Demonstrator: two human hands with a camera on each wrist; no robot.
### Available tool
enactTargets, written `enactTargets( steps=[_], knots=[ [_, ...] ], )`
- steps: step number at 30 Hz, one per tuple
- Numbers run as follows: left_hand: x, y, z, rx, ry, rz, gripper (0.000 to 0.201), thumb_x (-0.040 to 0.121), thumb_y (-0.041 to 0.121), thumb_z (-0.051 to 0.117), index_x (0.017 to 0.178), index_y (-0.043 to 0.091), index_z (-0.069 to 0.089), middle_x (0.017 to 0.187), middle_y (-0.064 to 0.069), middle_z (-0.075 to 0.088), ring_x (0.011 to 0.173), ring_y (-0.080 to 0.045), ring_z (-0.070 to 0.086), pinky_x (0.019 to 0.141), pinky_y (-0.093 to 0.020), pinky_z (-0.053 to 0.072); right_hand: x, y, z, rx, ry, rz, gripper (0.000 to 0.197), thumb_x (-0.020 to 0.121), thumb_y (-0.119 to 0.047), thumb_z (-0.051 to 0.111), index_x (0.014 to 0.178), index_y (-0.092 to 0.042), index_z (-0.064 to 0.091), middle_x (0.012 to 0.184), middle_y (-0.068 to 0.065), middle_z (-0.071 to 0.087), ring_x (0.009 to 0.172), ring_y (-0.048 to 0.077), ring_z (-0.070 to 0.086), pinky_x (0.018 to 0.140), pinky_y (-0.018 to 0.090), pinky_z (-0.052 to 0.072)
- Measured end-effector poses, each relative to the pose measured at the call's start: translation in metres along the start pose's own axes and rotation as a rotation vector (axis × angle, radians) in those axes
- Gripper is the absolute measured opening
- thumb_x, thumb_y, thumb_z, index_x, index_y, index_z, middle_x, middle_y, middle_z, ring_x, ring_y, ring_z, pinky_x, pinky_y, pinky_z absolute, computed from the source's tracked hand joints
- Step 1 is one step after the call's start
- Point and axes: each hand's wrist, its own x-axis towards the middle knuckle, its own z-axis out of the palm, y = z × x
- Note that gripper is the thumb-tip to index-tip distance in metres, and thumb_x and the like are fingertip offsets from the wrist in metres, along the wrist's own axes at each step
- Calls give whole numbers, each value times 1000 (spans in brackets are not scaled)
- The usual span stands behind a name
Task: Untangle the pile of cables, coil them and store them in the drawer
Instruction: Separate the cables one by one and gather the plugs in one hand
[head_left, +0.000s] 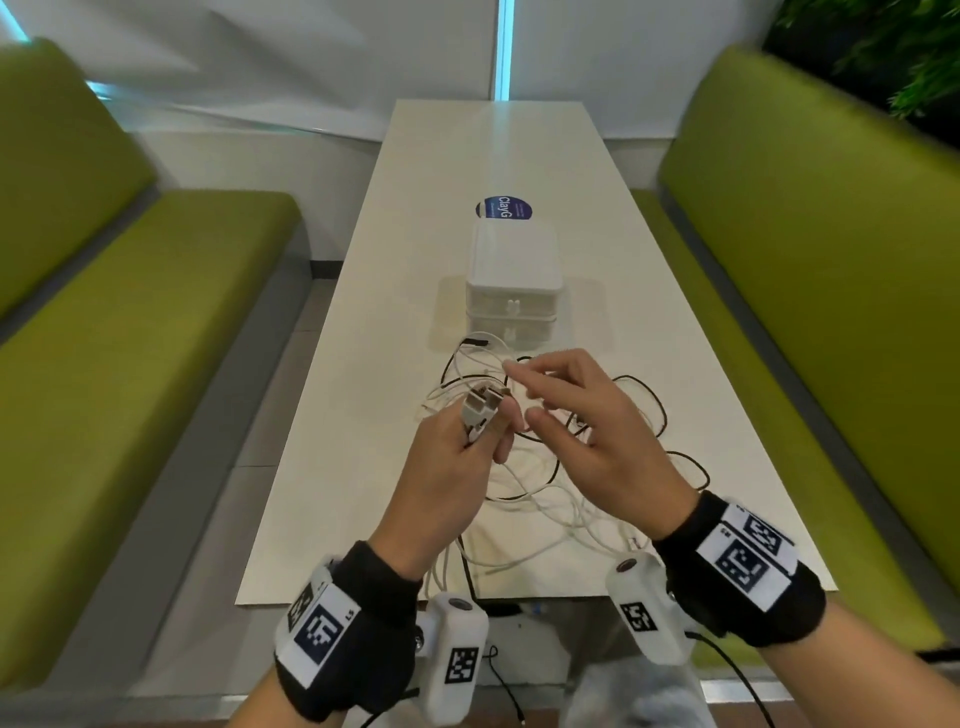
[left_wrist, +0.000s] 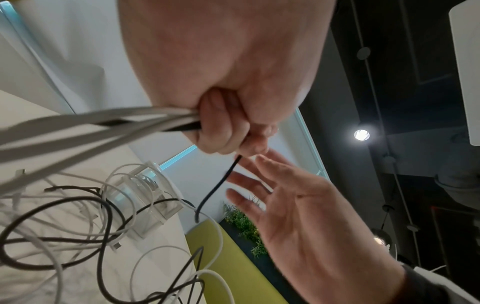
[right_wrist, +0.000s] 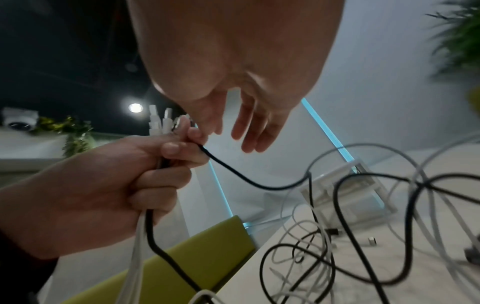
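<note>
My left hand (head_left: 457, 457) is raised above the near half of the table (head_left: 519, 156), fingers curled tight round a bunch of cable ends (head_left: 483, 405); the white plugs stick up past my knuckles, and from the right wrist view a black cable (right_wrist: 233, 174) runs out between thumb and forefinger. My right hand (head_left: 582, 426) is just beside it, fingers spread and relaxed, holding nothing; whether a fingertip grazes the black lead I cannot tell. The rest of the cable pile (head_left: 571, 493) lies loose across the table's near end, with strands hanging over the near edge. The white drawer unit (head_left: 511, 280) stands beyond the pile, along the table's middle, both drawers pushed in.
</note>
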Motion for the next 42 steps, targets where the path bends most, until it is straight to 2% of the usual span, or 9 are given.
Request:
enactTargets(
  steps=[6, 13, 20, 25, 27, 29, 34, 37, 42],
  knots=[
    [-2, 9, -11, -123, 67, -68, 38, 96, 56, 44, 68, 32, 55, 65, 13, 52, 61, -4, 48, 59, -26, 35, -3, 10, 16, -13, -231, 101, 20, 98, -29, 52, 86, -19, 64, 73, -11, 62, 74, 6, 60, 71, 26, 47],
    [-2, 19, -42, -254, 84, -91, 40, 102, 36, 38, 67, 22, 51, 81, -8, 66, 41, -11, 22, 39, -21, 17, 1, 41, 17, -285, -270, 39, 48, 96, -55, 26, 74, -17, 45, 67, -5, 49, 63, 11, 45, 58, 24, 35],
    [-1, 25, -64, -142, 53, -140, 41, 99, 33, 41, 69, 7, 44, 55, 6, 31, 43, -1, 29, 42, -7, 26, 10, 52, 6, -395, -286, -24, 50, 97, -58, 23, 74, -17, 41, 66, -8, 43, 60, 11, 42, 56, 27, 35],
    [0, 12, -67, 72, 79, -153, 47, 100, 38, 43, 60, 16, 49, 57, 19, 41, 58, -18, 48, 60, -20, 36, 12, 53, 7, -404, -287, -12, 47, 96, -57, 25, 71, -19, 38, 62, -9, 40, 59, 12, 43, 56, 28, 34],
    [1, 6, -58, 181, 107, -157, 42, 101, 35, 44, 64, 21, 58, 93, 11, 65, 102, -7, 49, 59, -17, 39, 12, 48, 10, -383, -267, -15, 46, 97, -56, 26, 71, -20, 38, 61, -8, 41, 58, 12, 43, 55, 25, 31],
    [2, -1, -47, 275, 101, -134, 42, 93, 50, 44, 67, 24, 63, 73, 2, 69, 59, -4, 48, 59, -25, 41, 13, 40, 14, -383, -264, -43, 45, 97, -54, 28, 71, -20, 40, 60, -8, 41, 57, 13, 42, 54, 25, 31],
    [3, -11, -18, 236, 7, -108, 36, 88, 54, 44, 89, 31, 71, 84, 17, 70, 75, 4, 61, 68, -16, 44, 7, 25, 21, -372, -239, -124, 46, 97, -48, 33, 80, -12, 56, 66, -7, 53, 59, 18, 49, 56, 37, 45],
    [1, -14, -10, 273, -67, -143, 43, 84, 58, 38, 56, 27, 46, 49, 14, 41, 47, -4, 39, 49, -18, 29, 4, 26, 17, -353, -179, -158, 40, 97, -43, 37, 80, -13, 56, 65, -9, 50, 58, 8, 37, 53, 27, 36],
    [2, -18, -10, 267, -117, -205, 51, 84, 63, 36, 56, 24, 55, 50, 9, 46, 49, -6, 38, 51, -21, 30, -1, 27, 16, -344, -216, -135, 41, 97, -45, 37, 82, -17, 62, 70, -18, 45, 64, 7, 45, 58, 23, 39]
  ],
)
